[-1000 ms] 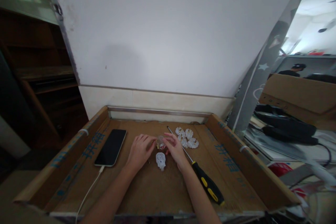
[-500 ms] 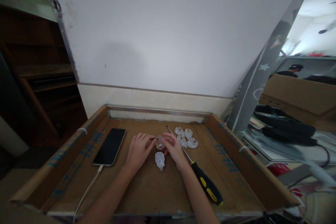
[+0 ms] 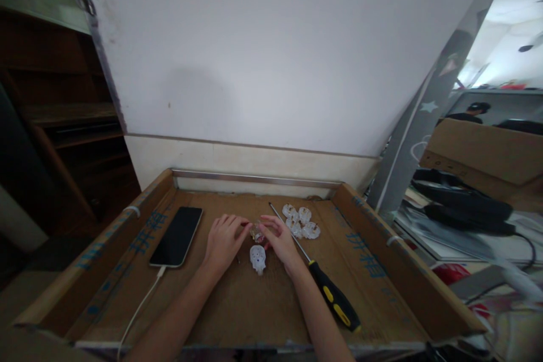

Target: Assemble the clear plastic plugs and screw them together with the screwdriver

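Observation:
Between my two hands is a small clear plastic piece (image 3: 257, 232) with metallic-looking bits inside. The fingers of my left hand (image 3: 227, 239) pinch it from the left. On its other side, my right hand (image 3: 278, 237) grips it with thumb and fingers. Just below them a white plastic shell (image 3: 257, 260) with small holes lies on the cardboard. To the right of my right hand, several clear plastic pieces (image 3: 302, 222) sit in a cluster. A screwdriver (image 3: 335, 297) with a black and yellow handle lies along my right forearm, its shaft pointing away.
A cardboard-lined tray (image 3: 365, 317) with raised sides holds everything. A phone (image 3: 177, 236) with a white cable (image 3: 142, 308) plugged in lies at the left. Behind stands a white wall (image 3: 263, 56). Off to the right are a cardboard box (image 3: 487, 147) and a person (image 3: 470, 114).
Both hands stay in nearly the same place, with the fingers shifting slightly around the clear plastic piece. The view moves very little. Nothing is let go or picked up.

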`<state>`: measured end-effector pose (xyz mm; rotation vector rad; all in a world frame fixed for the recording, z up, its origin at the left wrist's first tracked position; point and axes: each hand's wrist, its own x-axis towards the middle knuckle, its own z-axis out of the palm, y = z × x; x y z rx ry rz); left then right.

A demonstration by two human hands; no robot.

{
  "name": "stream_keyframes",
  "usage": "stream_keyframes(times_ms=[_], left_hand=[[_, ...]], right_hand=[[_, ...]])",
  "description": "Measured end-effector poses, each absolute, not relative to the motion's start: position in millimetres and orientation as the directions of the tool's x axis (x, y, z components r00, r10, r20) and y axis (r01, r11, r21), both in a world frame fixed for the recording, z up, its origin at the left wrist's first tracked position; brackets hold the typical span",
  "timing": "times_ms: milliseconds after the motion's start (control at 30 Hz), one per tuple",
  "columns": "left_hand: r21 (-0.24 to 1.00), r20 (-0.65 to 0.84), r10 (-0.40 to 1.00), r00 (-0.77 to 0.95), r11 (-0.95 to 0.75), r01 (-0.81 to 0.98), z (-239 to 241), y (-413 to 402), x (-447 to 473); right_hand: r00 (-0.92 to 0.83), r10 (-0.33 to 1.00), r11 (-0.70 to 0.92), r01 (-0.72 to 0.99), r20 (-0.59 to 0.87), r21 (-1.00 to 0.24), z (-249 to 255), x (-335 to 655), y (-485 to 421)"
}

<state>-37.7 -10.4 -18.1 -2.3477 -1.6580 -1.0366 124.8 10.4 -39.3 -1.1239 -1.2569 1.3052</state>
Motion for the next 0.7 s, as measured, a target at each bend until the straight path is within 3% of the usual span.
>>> stream_keyframes(times_ms=[433,567,700], left_hand=[[0.454,0.562,0.817,0.130,-0.435,0.777,-17.1,-9.4,-32.0],[0.476,0.548,0.826,0.134,-0.439,0.762,-18.5,-8.7,-34.5],[0.402,0.454,0.845,0.282,-0.477,0.781,-23.8,-8.3,-34.6]], right_hand=[[-0.143,0.990,-0.021,-0.087,-0.008,-0.996,-38.1,125.2,8.4],[0.003,0.999,-0.044,-0.108,-0.045,-0.993,-42.3,129.6,14.2],[0.164,0.983,-0.062,-0.120,-0.081,-0.991,-50.4,134.8,20.5]])
